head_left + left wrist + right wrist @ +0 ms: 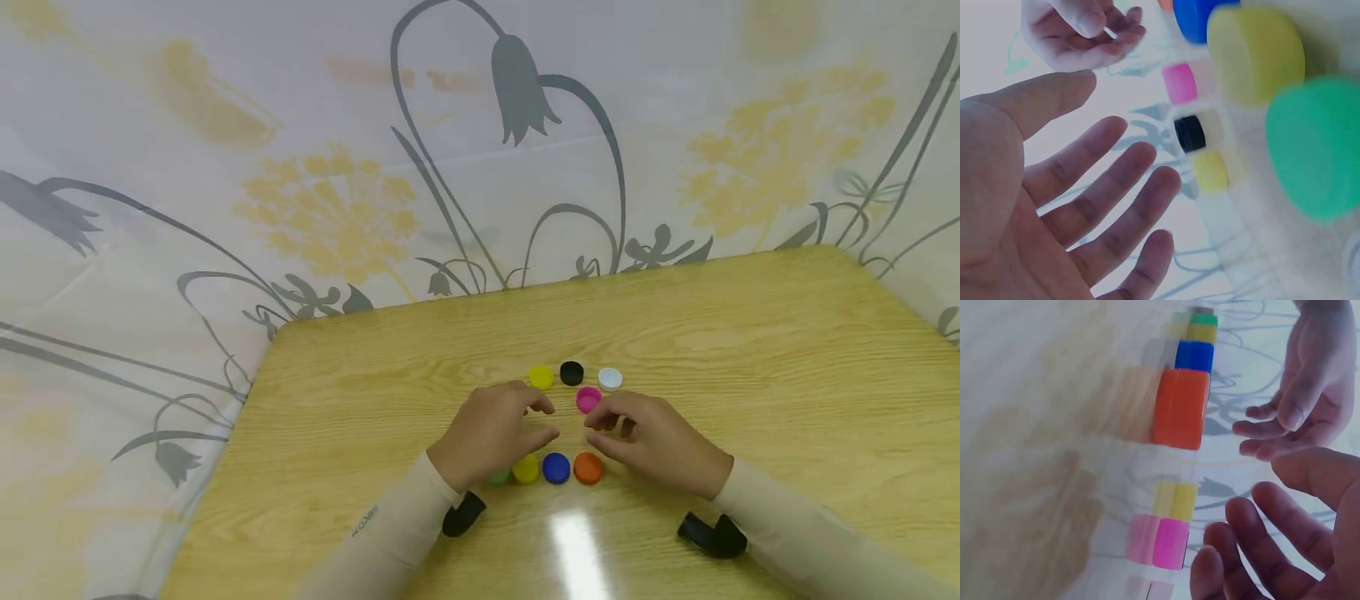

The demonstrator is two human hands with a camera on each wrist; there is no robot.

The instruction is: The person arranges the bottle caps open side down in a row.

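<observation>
My left hand (487, 429) hovers over the table with loosely bent fingers and nothing in its grasp. Facing it, my right hand (648, 437) also holds nothing, its fingertips near a pink bottle cap (588, 400). Behind the hands sit a yellow cap (541, 377), a black cap (572, 372) and a white cap (610, 379). Closer to me, a row holds a green cap (1316, 150), a second yellow cap (527, 470), a blue cap (557, 468) and an orange cap (588, 468). In the head view the left hand covers most of the green cap.
The wood-grain table (780, 333) extends to both sides of the caps. A cloth with a flower print (465, 192) hangs behind its far edge. Black wrist mounts (712, 535) stick out below both sleeves.
</observation>
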